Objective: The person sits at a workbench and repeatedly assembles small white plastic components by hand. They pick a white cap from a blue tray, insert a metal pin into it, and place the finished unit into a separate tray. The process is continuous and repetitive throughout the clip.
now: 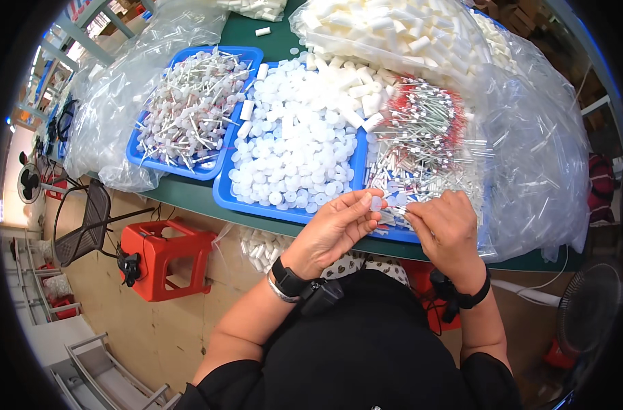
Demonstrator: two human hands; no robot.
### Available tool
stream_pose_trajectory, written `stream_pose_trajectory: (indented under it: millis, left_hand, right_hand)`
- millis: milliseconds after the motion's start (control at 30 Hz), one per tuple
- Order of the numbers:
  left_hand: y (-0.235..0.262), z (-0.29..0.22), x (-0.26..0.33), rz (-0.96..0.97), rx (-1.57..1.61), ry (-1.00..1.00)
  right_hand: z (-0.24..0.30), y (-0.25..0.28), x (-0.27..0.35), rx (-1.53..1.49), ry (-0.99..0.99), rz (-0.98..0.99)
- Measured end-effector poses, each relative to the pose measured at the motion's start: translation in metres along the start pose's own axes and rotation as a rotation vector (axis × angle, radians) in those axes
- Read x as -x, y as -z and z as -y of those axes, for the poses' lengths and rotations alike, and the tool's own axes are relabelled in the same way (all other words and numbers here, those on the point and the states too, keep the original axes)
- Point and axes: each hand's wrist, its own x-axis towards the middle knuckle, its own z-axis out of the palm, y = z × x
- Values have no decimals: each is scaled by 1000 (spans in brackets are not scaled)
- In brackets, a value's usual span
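Head view: at three o'clock from centre, the left hand (335, 225) pinches one round, translucent disc (376, 203); the right hand (448, 224) pinches one slim, pale piece (399, 211) beside it. Three smooth blue plastic trays (263, 209) span ten to two o'clock.

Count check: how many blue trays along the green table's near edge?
3: left tray, holding pale-capped sticks; middle tray, holding translucent discs and white tubes; right tray, partly covered by thin parts and clear plastic. More could be hidden farther back.
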Motion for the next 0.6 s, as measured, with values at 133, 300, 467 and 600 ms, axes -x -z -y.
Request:
stream_pose_trajectory:
  millis: [133,300,467,600]
  left_hand:
    - [4,5,-1,17,76,17]
    - [4,5,-1,25,144,23]
    - [3,6,-1,8,150,9]
    - [-4,7,1,-57,-31,-52]
  right_hand:
    - [2,0,1,48,2,-14]
    - [0,-1,2,87,16,-16]
    - [1,0,2,104,50,-20]
    - [4,-1,2,125,100,-13]
